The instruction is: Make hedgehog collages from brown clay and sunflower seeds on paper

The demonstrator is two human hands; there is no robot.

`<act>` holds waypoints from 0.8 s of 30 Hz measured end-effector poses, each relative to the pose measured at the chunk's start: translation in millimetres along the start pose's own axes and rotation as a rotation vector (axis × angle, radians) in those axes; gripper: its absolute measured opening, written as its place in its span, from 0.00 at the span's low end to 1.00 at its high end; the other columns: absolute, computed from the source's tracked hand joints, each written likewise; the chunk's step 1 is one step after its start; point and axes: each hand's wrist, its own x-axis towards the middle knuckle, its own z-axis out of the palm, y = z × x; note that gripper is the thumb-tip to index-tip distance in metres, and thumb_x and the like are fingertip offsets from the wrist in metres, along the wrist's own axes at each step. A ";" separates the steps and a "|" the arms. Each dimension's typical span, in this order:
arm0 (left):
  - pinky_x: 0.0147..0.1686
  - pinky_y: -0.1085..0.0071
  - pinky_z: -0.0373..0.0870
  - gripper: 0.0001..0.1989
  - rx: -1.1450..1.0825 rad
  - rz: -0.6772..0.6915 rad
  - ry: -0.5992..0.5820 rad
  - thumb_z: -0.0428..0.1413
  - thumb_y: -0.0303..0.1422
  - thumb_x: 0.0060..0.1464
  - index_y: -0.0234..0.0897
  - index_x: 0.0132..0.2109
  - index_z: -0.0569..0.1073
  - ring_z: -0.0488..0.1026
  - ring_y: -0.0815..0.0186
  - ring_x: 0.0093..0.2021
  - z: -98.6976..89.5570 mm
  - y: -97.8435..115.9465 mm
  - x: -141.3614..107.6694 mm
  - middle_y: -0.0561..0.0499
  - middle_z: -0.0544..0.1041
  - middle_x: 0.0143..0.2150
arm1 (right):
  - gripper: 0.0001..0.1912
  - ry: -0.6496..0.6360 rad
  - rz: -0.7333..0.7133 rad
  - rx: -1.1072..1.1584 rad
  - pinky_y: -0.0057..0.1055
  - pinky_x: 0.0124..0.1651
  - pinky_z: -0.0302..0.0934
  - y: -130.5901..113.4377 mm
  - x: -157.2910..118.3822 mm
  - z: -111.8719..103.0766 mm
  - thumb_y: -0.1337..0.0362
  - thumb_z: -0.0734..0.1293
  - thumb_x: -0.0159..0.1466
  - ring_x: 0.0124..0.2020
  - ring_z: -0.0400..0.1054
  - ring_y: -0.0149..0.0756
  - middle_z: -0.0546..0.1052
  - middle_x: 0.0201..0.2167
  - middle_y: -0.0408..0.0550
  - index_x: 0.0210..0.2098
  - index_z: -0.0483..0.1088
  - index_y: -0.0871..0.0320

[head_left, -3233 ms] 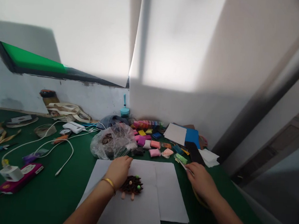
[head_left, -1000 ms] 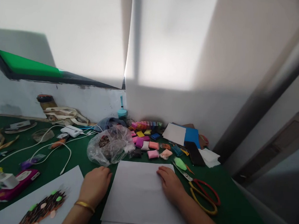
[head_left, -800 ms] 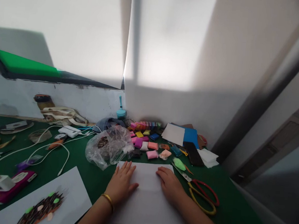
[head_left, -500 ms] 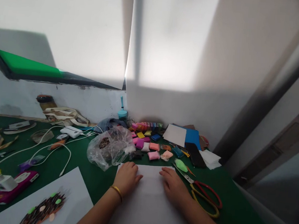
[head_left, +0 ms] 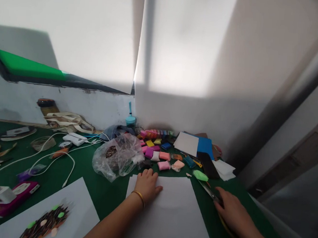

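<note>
My left hand (head_left: 146,186) lies flat on the upper part of a stack of white paper (head_left: 173,219), fingers stretched out and thumb apart. A gold bangle circles that wrist. To the right of the paper, my right hand (head_left: 233,211) is closed over the handles of the scissors (head_left: 209,191). Their blades lie on the green tabletop and point away to the upper left, close to a light green clay packet (head_left: 200,175). The hand mostly hides the handles; a bit of yellow handle shows beneath it.
Several coloured clay packets (head_left: 164,165) and a clear plastic bag (head_left: 117,156) lie beyond the paper. At left are a picture sheet (head_left: 80,208), a magenta device (head_left: 13,199) and a looping white cable (head_left: 73,167). A black phone-like slab (head_left: 207,165) lies at right.
My right hand has left the paper and moved right onto the scissors, shifting them slightly. The paper stack has slid a little to the right, and my left hand has moved right with it.
</note>
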 end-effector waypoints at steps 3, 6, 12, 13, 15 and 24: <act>0.40 0.64 0.59 0.12 -0.005 -0.031 -0.027 0.55 0.42 0.50 0.40 0.38 0.72 0.64 0.57 0.44 -5.9 -8.2 13.1 0.46 0.68 0.41 | 0.22 -0.007 0.011 -0.047 0.37 0.40 0.60 -3.6 3.3 -12.8 0.59 0.59 0.58 0.46 0.65 0.47 0.71 0.45 0.53 0.52 0.63 0.55; 0.42 0.64 0.58 0.11 0.044 -0.160 0.113 0.56 0.36 0.50 0.41 0.42 0.71 0.62 0.58 0.46 -14.0 -23.4 23.8 0.46 0.67 0.43 | 0.21 0.050 -0.060 -0.028 0.37 0.44 0.59 -30.2 9.0 -20.9 0.59 0.58 0.59 0.47 0.64 0.46 0.70 0.47 0.53 0.51 0.65 0.56; 0.45 0.62 0.56 0.15 0.093 -0.393 0.117 0.56 0.33 0.49 0.42 0.46 0.69 0.59 0.57 0.50 -17.8 -48.6 25.5 0.46 0.66 0.47 | 0.18 0.038 -0.434 0.102 0.36 0.52 0.56 -122.5 27.6 -9.7 0.62 0.61 0.59 0.51 0.61 0.43 0.69 0.50 0.51 0.49 0.67 0.54; 0.45 0.62 0.56 0.15 0.080 -0.395 0.114 0.56 0.33 0.49 0.42 0.46 0.69 0.59 0.57 0.50 -17.5 -50.6 23.8 0.46 0.66 0.47 | 0.18 0.033 -0.477 0.114 0.37 0.51 0.56 -136.2 31.3 -6.4 0.63 0.61 0.58 0.50 0.62 0.43 0.70 0.48 0.51 0.49 0.68 0.54; 0.46 0.61 0.56 0.14 0.038 -0.367 0.144 0.55 0.32 0.49 0.42 0.46 0.69 0.58 0.56 0.51 -18.0 -52.6 20.4 0.46 0.65 0.48 | 0.17 0.047 -0.519 0.144 0.39 0.51 0.57 -159.4 38.3 0.2 0.64 0.63 0.57 0.50 0.62 0.45 0.71 0.47 0.51 0.47 0.68 0.52; 0.45 0.67 0.64 0.17 -0.714 -0.102 0.246 0.53 0.26 0.47 0.39 0.47 0.67 0.68 0.64 0.43 -15.5 -24.1 13.6 0.49 0.70 0.44 | 0.39 0.103 -0.569 0.567 0.42 0.58 0.52 -196.0 49.1 26.0 0.63 0.66 0.56 0.61 0.51 0.44 0.56 0.61 0.50 0.63 0.46 0.50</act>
